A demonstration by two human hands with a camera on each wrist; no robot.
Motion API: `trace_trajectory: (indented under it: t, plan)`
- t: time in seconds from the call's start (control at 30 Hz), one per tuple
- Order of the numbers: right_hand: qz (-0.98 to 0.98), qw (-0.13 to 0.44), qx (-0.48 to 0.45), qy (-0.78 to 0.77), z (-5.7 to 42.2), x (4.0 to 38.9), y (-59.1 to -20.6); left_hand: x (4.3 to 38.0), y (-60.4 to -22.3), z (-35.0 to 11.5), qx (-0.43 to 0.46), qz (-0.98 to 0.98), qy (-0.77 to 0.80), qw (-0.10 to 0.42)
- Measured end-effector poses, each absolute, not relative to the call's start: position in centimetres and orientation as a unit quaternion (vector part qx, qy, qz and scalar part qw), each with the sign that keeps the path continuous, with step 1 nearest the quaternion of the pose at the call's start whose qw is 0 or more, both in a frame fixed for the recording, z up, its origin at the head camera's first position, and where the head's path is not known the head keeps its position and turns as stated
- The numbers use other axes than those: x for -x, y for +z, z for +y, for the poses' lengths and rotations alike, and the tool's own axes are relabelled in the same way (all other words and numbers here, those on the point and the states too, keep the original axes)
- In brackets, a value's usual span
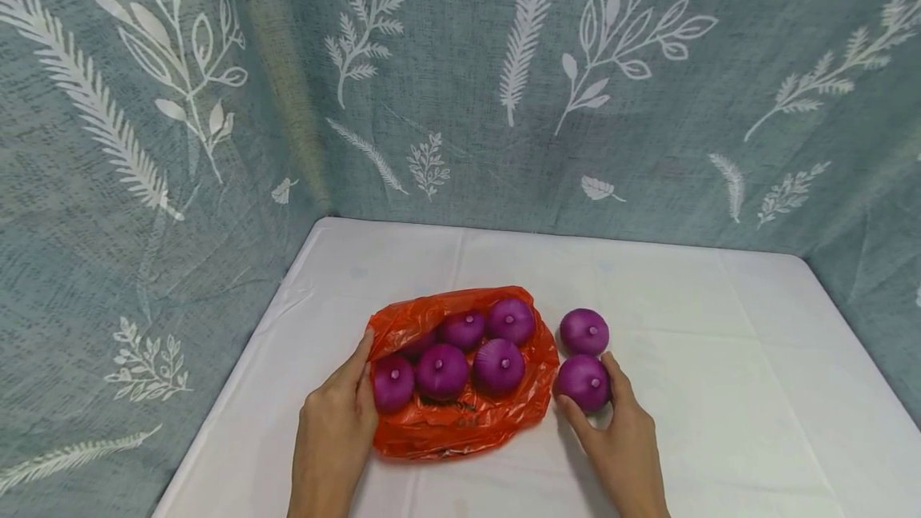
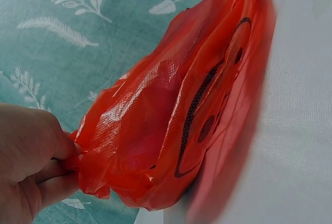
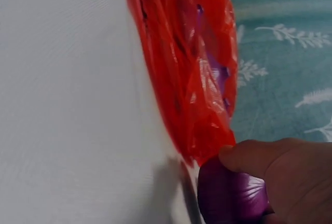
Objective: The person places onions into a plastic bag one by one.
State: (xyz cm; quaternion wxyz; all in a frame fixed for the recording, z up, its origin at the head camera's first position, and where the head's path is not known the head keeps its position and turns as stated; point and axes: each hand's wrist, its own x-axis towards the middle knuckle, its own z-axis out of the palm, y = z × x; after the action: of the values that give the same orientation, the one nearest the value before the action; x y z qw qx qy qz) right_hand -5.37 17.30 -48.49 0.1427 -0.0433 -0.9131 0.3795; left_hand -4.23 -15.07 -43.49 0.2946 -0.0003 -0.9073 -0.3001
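Note:
A red plastic bag (image 1: 489, 436) lies on the table with its mouth facing up. Inside it are several purple onions (image 1: 442, 374). At the bag's left edge, my left hand (image 1: 334, 422) pinches the plastic between thumb and fingers; the left wrist view shows the gathered red film (image 2: 140, 125) there. My right hand (image 1: 624, 446) grips a purple onion (image 1: 580, 384) just outside the bag's right edge, thumb on its near left side and fingers around the right. In the right wrist view this onion (image 3: 228, 193) sits right at the bag's edge. Another loose onion (image 1: 581, 330) lies directly behind it.
A white cloth (image 1: 734, 374) covers the table. Behind and at both sides hangs a blue-green curtain (image 1: 460, 158) with white leaf patterns. Dark printing (image 2: 199, 105) shows on the bag's side in the left wrist view.

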Motion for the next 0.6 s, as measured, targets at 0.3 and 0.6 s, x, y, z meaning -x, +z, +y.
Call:
trace_trajectory:
  t: [0.3, 0.6]
  plan:
    - [-0.904, 0.178, 0.018, 0.388, 17.5, 4.9, -47.2, 4.1, -43.4, -15.1, -0.008, -0.912, -0.298, 0.283]
    - [-0.902, 0.153, 0.03, 0.402, 17.4, 5.0, -45.9, 4.1, -43.4, -15.1, -0.009, -0.911, -0.302, 0.281]
